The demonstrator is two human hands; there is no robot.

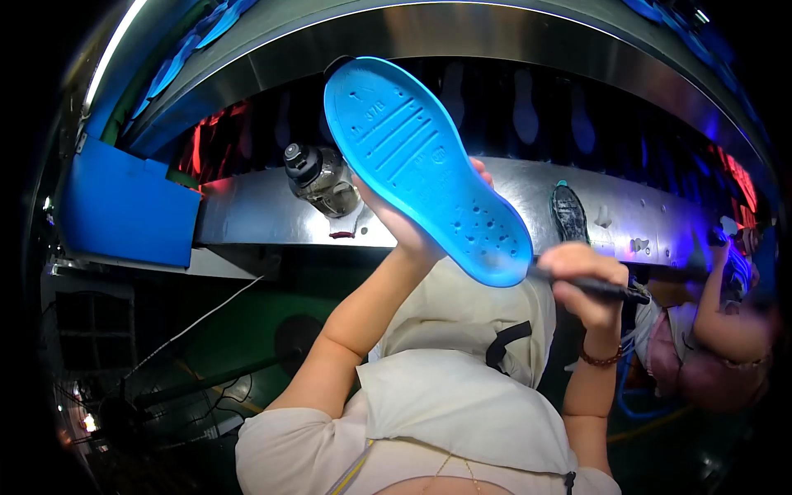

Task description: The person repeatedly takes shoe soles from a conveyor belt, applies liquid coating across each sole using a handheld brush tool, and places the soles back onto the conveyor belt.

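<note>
A bright blue shoe sole (429,165) is tilted up in front of me, its face with grooves, raised marks and small round dimples toward the camera. My left hand (396,219) grips it from behind and along its edges, with most of the fingers hidden. My right hand (587,280) is closed around a slim black-handled tool (610,290). The tool's blurred, pale tip meets the lower right end of the sole, and I cannot make out its kind. Something black sticks out behind the sole's upper left end.
A dark bottle (330,186) stands on the metal ledge (256,202). Further right lies a black, green-edged, sole-shaped item (569,213). Behind the ledge, sole shapes (525,107) show in a dark, red-lit opening. A blue panel (124,202) is at left; another person's arm (722,318) is at right.
</note>
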